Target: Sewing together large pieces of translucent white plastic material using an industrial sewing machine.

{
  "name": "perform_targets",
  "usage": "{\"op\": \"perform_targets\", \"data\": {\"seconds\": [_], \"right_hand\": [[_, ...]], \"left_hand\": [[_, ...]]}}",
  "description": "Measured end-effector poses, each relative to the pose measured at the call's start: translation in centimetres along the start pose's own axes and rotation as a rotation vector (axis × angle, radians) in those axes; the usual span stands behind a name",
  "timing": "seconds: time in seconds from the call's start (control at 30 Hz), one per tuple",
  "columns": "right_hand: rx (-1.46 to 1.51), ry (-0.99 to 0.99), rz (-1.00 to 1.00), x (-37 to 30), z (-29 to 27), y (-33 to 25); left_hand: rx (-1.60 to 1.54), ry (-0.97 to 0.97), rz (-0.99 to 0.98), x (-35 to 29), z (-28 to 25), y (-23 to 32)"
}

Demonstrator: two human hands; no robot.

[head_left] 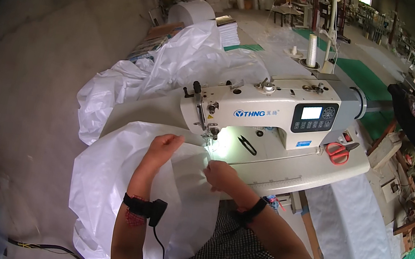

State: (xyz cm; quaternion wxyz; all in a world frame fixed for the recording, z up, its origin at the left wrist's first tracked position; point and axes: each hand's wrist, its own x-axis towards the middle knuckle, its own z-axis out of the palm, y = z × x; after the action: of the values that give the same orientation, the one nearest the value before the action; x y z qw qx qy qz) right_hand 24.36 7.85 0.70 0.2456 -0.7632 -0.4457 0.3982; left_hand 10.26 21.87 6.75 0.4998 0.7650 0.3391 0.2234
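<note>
White translucent plastic sheeting (98, 182) drapes over the near left side of the sewing machine (278, 108) and down beside my legs. My left hand (162, 149) is closed on the sheet left of the needle area, its fingers pinched together and pointing right. Just right of the lit presser foot (213, 133), my right hand (221, 176) is curled shut at the sheet's edge near the table front; its fingertips are partly hidden. Black thread snips (247, 145) lie on the machine bed under the arm.
Red-handled scissors (336, 153) rest at the table's right end. A thread cone (312, 51) stands behind the machine. More white sheeting (188, 51) is heaped beyond the table's far left, and a white panel (351, 227) hangs below the right side.
</note>
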Motion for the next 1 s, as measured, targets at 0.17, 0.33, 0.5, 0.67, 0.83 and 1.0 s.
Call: {"op": "perform_targets", "data": {"seconds": [0.17,0.33,0.5,0.67,0.83,1.0], "right_hand": [[0.892,-0.027,0.039,1.3,0.7,-1.8],[1.255,-0.142,-0.053,1.5,3.2,0.2],[0.849,-0.056,0.121,-0.5,2.9,3.3],[0.459,0.133,0.066,-1.4,0.3,2.6],[-0.100,0.496,-0.194,1.1,0.8,-0.1],[-0.243,0.442,-0.074,3.3,3.6,0.2]], "left_hand": [[-0.055,-0.016,0.011,-0.7,0.9,0.7],[0.124,0.022,-0.001,-1.3,1.4,-0.2],[0.324,0.270,0.115,-1.1,1.4,-1.3],[0.536,0.308,0.270,-1.8,2.3,0.2],[0.637,0.302,0.368,-2.6,3.4,1.4],[0.377,0.124,0.221,-1.9,2.0,-0.4]]}}
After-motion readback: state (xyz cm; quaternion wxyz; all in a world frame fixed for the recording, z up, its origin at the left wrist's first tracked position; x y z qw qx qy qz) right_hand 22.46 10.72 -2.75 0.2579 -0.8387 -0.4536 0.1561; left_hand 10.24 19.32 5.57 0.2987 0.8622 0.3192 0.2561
